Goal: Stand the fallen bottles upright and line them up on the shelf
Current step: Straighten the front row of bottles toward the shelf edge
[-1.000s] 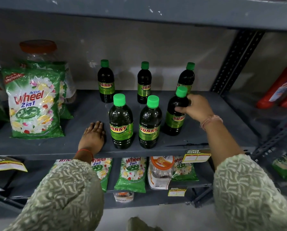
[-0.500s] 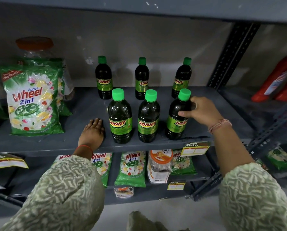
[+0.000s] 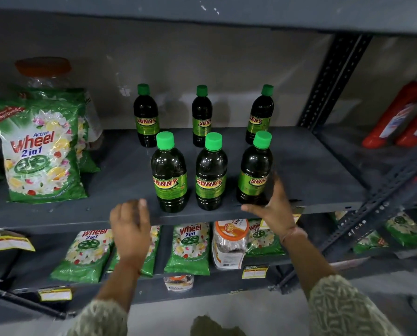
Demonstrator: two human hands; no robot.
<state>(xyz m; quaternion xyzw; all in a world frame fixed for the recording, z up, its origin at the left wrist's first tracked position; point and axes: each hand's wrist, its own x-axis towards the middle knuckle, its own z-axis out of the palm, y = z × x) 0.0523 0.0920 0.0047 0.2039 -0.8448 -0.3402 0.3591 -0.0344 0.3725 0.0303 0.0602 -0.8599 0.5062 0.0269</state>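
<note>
Six dark bottles with green caps and "SUNNY" labels stand upright on the grey shelf (image 3: pixel 311 170) in two rows. The back row has a left bottle (image 3: pixel 146 117), a middle bottle (image 3: pixel 201 117) and a right bottle (image 3: pixel 259 117). In front of them stand a front left bottle (image 3: pixel 170 175), a front middle bottle (image 3: pixel 211 173) and a front right bottle (image 3: pixel 253 173). My right hand (image 3: pixel 274 209) is spread at the base of the front right bottle, fingers against its right side, thumb under the shelf edge. My left hand (image 3: pixel 130 226) hovers blurred before the shelf edge, holding nothing.
A Wheel detergent bag (image 3: pixel 40 151) and a jar with an orange lid (image 3: pixel 45 71) stand at the shelf's left. Right of the perforated upright post (image 3: pixel 333 81) lean red bottles (image 3: pixel 401 117). The lower shelf holds detergent bags (image 3: pixel 188 248) and a plastic jar (image 3: pixel 229 241).
My right hand slid from the front right bottle's neck down to its base. My left hand lifted off the shelf and came back toward me. The front row looks more even.
</note>
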